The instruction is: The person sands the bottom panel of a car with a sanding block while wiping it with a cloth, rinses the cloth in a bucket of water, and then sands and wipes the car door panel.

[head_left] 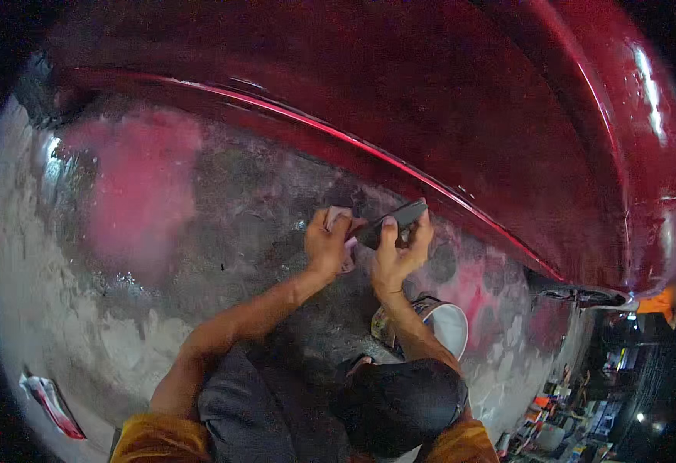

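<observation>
at the frame's centre, the left hand (326,248) pinches a pale cloth (339,213); just right of it, the right hand (393,264) holds a dark pad (410,214) between its fingers, below the red car (430,100). a loosened grip could drop the pad on the floor (238,177) and soil it.

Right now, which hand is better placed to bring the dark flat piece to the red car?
Likely the right hand: it grips the dark flat piece and appears nearer the red car. The left hand holds a pale pinkish piece.
</observation>
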Demonstrator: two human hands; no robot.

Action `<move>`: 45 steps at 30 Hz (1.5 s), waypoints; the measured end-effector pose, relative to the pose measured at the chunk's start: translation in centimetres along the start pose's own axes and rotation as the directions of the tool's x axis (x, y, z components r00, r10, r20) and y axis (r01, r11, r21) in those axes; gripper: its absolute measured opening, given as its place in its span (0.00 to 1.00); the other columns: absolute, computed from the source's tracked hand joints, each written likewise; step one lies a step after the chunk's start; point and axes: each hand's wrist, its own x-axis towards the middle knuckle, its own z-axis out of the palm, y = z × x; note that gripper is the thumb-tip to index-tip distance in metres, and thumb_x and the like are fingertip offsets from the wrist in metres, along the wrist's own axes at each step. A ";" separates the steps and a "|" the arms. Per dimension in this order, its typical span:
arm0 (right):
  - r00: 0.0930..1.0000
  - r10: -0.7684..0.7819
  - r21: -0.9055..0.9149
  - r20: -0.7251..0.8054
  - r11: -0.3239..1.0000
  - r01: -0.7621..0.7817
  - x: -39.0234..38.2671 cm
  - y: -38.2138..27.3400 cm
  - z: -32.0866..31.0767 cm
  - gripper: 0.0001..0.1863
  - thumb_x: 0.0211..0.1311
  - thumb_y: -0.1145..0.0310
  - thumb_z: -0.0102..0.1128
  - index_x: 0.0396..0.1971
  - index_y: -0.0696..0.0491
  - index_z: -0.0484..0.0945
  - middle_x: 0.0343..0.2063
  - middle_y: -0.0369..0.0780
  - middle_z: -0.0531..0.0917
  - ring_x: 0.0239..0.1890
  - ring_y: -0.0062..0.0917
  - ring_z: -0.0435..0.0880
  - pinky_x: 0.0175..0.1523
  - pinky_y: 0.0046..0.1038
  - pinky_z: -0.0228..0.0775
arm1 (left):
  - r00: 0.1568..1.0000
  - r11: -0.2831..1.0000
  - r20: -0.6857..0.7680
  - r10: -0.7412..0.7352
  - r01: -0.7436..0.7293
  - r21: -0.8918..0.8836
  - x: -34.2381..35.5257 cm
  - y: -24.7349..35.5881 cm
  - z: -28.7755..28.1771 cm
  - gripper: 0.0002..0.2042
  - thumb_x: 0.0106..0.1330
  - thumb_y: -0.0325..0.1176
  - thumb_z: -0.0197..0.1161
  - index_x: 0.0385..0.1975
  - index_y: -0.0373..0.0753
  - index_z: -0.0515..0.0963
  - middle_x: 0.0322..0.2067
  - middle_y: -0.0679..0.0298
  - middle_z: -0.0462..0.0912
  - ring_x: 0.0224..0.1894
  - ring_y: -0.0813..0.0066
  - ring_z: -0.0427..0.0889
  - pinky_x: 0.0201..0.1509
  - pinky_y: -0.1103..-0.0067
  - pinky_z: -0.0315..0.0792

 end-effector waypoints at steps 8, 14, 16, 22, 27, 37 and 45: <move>1.000 0.007 0.023 0.001 1.000 -0.007 -0.6 -1.5 1.3 0.36 0.59 0.74 0.66 0.68 0.61 0.64 0.57 0.46 0.72 0.56 0.32 0.73 0.63 0.32 0.65 | 0.978 0.992 -0.208 -0.033 0.006 -0.129 -0.3 2.0 0.1 0.10 0.73 0.38 0.60 0.43 0.39 0.73 0.38 0.63 0.86 0.29 0.78 0.80 0.31 0.79 0.74; 0.997 -0.019 0.031 0.070 0.999 0.017 -1.5 -0.7 2.4 0.44 0.58 0.75 0.65 0.73 0.62 0.54 0.68 0.52 0.64 0.69 0.40 0.65 0.72 0.36 0.56 | 0.947 0.999 -0.320 -0.040 0.040 -0.007 0.4 2.4 -0.1 0.11 0.70 0.39 0.62 0.38 0.36 0.76 0.25 0.63 0.83 0.27 0.77 0.80 0.29 0.74 0.73; 0.996 -0.010 0.057 0.088 0.998 0.005 -1.5 -1.2 2.9 0.46 0.57 0.75 0.66 0.74 0.62 0.52 0.70 0.53 0.63 0.71 0.42 0.63 0.75 0.37 0.53 | 0.947 0.992 -0.320 -0.001 -0.038 -0.118 0.8 2.2 0.3 0.11 0.70 0.39 0.62 0.38 0.36 0.76 0.25 0.62 0.83 0.27 0.76 0.81 0.28 0.75 0.73; 0.895 -0.308 -0.090 0.323 0.931 0.353 1.6 -0.7 3.0 0.38 0.55 0.74 0.68 0.67 0.64 0.66 0.63 0.57 0.69 0.62 0.49 0.73 0.65 0.46 0.68 | 0.954 0.989 -0.284 -0.098 0.062 -0.133 1.6 1.9 -0.7 0.11 0.69 0.38 0.64 0.37 0.36 0.76 0.29 0.63 0.82 0.30 0.76 0.79 0.33 0.72 0.75; 0.490 -0.692 -0.250 0.530 0.425 0.870 7.5 0.2 1.0 0.30 0.57 0.72 0.67 0.62 0.59 0.74 0.58 0.53 0.75 0.56 0.51 0.75 0.59 0.50 0.70 | 0.943 0.966 -0.324 0.082 -0.155 -0.207 3.6 4.1 -3.0 0.12 0.67 0.38 0.65 0.38 0.35 0.77 0.30 0.60 0.82 0.32 0.68 0.80 0.41 0.70 0.75; 0.121 -0.574 -0.221 0.810 -0.108 0.969 9.5 1.8 7.2 0.15 0.65 0.67 0.58 0.50 0.53 0.82 0.54 0.45 0.81 0.53 0.38 0.77 0.53 0.45 0.65 | 0.552 0.749 -0.509 0.661 -0.443 0.493 10.2 12.6 -4.2 0.15 0.65 0.38 0.64 0.47 0.36 0.76 0.44 0.48 0.77 0.46 0.47 0.76 0.51 0.59 0.70; 0.053 -0.779 -0.171 0.624 -0.070 0.983 8.6 -3.3 10.0 0.15 0.63 0.66 0.63 0.48 0.54 0.82 0.53 0.46 0.81 0.48 0.41 0.80 0.46 0.43 0.68 | 0.493 0.742 -0.558 0.668 -0.507 0.439 16.4 21.0 -15.6 0.13 0.69 0.41 0.60 0.34 0.36 0.77 0.30 0.52 0.84 0.37 0.50 0.80 0.45 0.60 0.72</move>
